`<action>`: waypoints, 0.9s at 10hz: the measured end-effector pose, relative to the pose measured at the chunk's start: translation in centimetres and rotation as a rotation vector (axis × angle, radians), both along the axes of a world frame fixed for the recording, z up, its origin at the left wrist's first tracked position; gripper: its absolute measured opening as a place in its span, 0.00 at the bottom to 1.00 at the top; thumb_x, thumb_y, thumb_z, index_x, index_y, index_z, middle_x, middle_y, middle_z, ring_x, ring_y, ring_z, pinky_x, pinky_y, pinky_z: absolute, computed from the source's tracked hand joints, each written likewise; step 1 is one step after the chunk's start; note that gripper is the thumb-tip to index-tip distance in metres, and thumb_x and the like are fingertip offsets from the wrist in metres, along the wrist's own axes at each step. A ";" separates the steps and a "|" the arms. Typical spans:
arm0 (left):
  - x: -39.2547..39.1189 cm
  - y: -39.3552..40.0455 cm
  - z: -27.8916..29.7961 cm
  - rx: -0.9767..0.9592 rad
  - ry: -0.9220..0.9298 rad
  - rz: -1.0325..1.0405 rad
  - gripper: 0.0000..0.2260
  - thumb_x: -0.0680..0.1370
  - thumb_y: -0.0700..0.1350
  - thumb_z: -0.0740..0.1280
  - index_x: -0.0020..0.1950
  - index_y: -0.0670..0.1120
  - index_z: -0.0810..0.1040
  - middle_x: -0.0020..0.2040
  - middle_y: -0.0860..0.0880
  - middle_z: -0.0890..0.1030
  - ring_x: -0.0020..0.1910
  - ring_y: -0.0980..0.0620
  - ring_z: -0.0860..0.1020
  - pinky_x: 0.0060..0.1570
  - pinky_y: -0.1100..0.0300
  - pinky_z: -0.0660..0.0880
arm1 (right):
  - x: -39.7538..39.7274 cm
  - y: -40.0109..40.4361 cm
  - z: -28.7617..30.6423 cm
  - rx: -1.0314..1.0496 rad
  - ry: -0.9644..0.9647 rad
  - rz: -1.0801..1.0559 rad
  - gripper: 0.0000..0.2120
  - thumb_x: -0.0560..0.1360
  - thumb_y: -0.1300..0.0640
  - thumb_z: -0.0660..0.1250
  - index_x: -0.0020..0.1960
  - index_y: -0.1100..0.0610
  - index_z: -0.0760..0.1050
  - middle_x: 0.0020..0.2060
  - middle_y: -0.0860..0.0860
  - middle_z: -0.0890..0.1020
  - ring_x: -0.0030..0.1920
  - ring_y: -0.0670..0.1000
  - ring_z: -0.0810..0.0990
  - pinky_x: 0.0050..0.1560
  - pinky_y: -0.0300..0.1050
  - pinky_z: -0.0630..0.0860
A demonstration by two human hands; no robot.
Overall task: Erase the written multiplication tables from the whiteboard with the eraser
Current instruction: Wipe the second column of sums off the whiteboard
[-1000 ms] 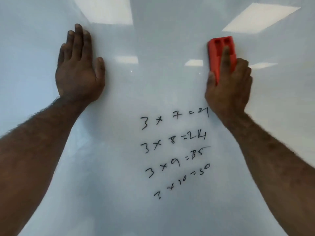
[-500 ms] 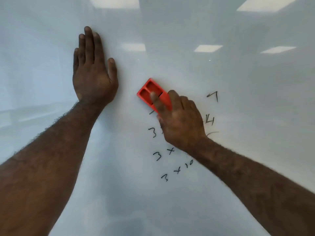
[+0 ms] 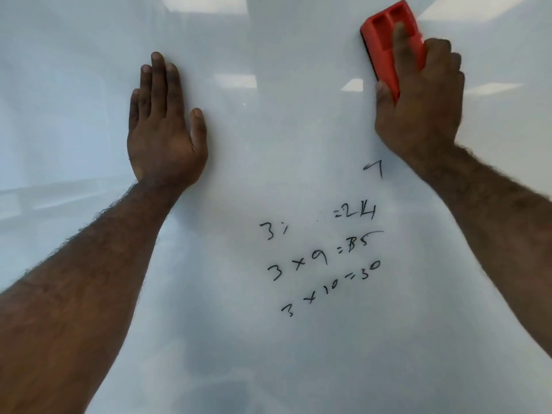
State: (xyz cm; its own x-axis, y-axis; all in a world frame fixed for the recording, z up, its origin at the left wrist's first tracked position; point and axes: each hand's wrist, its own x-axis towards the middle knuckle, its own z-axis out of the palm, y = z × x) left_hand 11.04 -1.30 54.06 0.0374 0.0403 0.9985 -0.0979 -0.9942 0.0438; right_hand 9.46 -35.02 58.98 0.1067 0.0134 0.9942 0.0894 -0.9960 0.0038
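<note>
**Three lines and some scraps are waiting below the eraser**

One right hand is gripping the red rectangular plastic eraser, its forefinger lying along the ribbed back, thumb pinching the near left edge and the other fingers curling over the right edge. The eraser is lying flat against the glossy white whiteboard, its long axis running nearly up and down the board and tipping slightly leftward at the top, so its free end is pointing up and away from the writing.

Below the grip, and a little to its left, the black marker writing is sitting well apart from the eraser. Nearest the grip is a stray stroke like a "7"; further down are "=24" with a leftover "3" off to its left, then the whole lines "3 x 9" and "3 x 10". These lines are running left to right, rising slightly toward the right, so their long axis is lying roughly across the eraser's.

The left hand is pressing flat on the board with straight fingers, holding nothing, far to the left of the grip and above-left of the writing. The right hand is the one carrying the tool, so it is likely the one to drop down toward the stray stroke and sweep across the lines.
</note>
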 end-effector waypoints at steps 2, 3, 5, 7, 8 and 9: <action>-0.1 0.0 0.0 0.000 0.006 -0.002 0.28 0.84 0.52 0.49 0.81 0.42 0.50 0.82 0.42 0.51 0.81 0.46 0.49 0.78 0.55 0.45 | -0.2 7.8 -10.6 -0.427 0.019 0.203 0.31 0.74 0.53 0.66 0.76 0.54 0.63 0.57 0.65 0.74 0.43 0.62 0.73 0.40 0.53 0.70; -0.2 0.1 -0.1 0.004 0.018 0.001 0.28 0.84 0.52 0.48 0.81 0.42 0.49 0.82 0.42 0.50 0.81 0.46 0.48 0.78 0.55 0.44 | -0.4 9.6 -17.8 -0.639 0.097 0.302 0.32 0.73 0.56 0.67 0.75 0.50 0.64 0.60 0.62 0.75 0.45 0.59 0.72 0.44 0.52 0.68; -0.3 0.2 -0.6 0.011 0.025 -0.003 0.28 0.84 0.52 0.48 0.81 0.41 0.49 0.82 0.42 0.50 0.81 0.46 0.49 0.78 0.55 0.45 | -0.3 7.2 -26.7 -1.063 0.198 0.274 0.30 0.75 0.57 0.62 0.77 0.47 0.61 0.62 0.56 0.74 0.52 0.56 0.72 0.51 0.47 0.67; -0.3 0.3 -0.9 0.016 0.021 0.008 0.28 0.84 0.52 0.48 0.81 0.41 0.50 0.81 0.42 0.51 0.81 0.45 0.49 0.78 0.54 0.46 | -0.1 6.5 -15.4 -0.864 0.251 0.412 0.21 0.82 0.56 0.58 0.73 0.44 0.64 0.55 0.56 0.78 0.46 0.59 0.76 0.42 0.52 0.75; -0.2 0.3 -1.1 0.025 0.003 0.019 0.27 0.84 0.52 0.48 0.81 0.41 0.51 0.81 0.42 0.52 0.81 0.45 0.50 0.78 0.55 0.46 | -0.5 5.6 -5.4 -0.524 -0.008 0.189 0.25 0.79 0.53 0.62 0.75 0.48 0.60 0.55 0.62 0.75 0.44 0.65 0.76 0.40 0.56 0.73; -0.2 0.3 -1.2 0.027 0.001 0.022 0.27 0.84 0.52 0.47 0.81 0.41 0.51 0.81 0.42 0.52 0.81 0.45 0.50 0.78 0.55 0.46 | -0.4 4.2 -0.3 -0.158 -0.005 0.062 0.31 0.78 0.47 0.57 0.79 0.50 0.54 0.68 0.62 0.69 0.61 0.65 0.70 0.57 0.55 0.68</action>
State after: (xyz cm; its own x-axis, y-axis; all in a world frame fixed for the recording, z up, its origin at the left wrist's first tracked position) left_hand 10.87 -1.04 52.89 0.0373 0.0145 0.9992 -0.0757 -0.9970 0.0172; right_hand 9.03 -30.80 58.70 0.0954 0.1761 0.9797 0.1506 -0.9755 0.1606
